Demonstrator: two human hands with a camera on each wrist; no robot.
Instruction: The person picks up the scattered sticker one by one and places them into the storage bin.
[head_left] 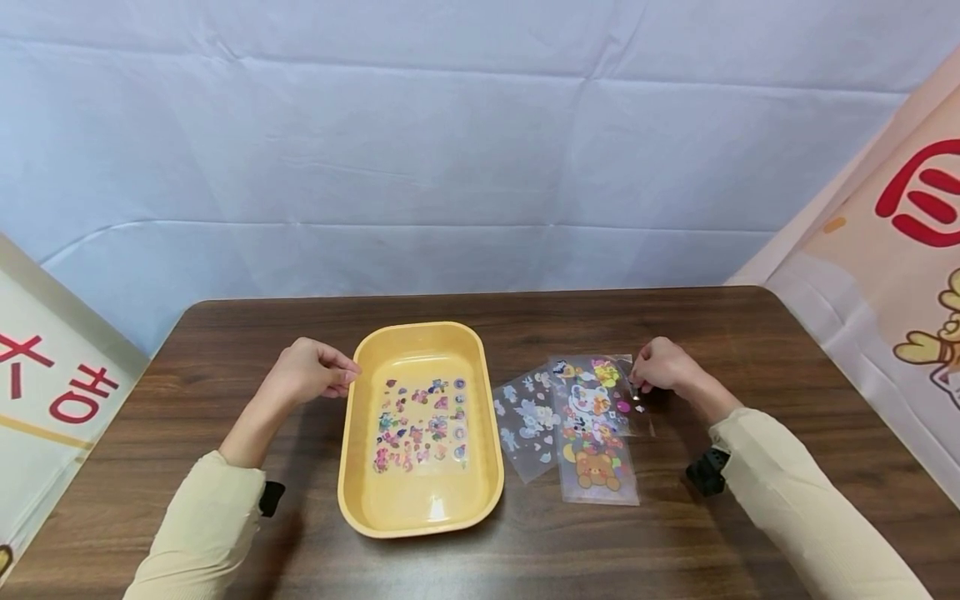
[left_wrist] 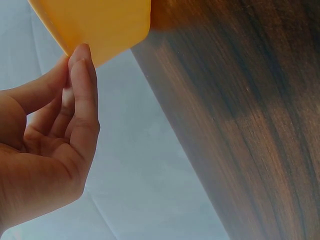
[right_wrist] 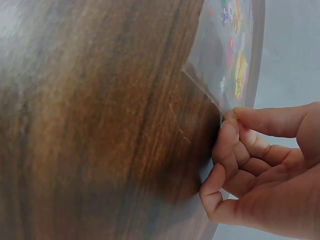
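A pale blue cloth (head_left: 480,158), creased by long horizontal folds (a few upright ones too), hangs behind a dark brown, wood-grained surface (head_left: 540,550) with rounded far corners. On the left slants a light banner (head_left: 52,358) with red characters (head_left: 17,381) and a yellow stripe (head_left: 45,433); on the right, a peach-toned banner (head_left: 862,275) bears bold red lettering (head_left: 926,230) and part of a yellow cartoon figure (head_left: 947,352). Light falls softly, leaving a pale sheen on the wood
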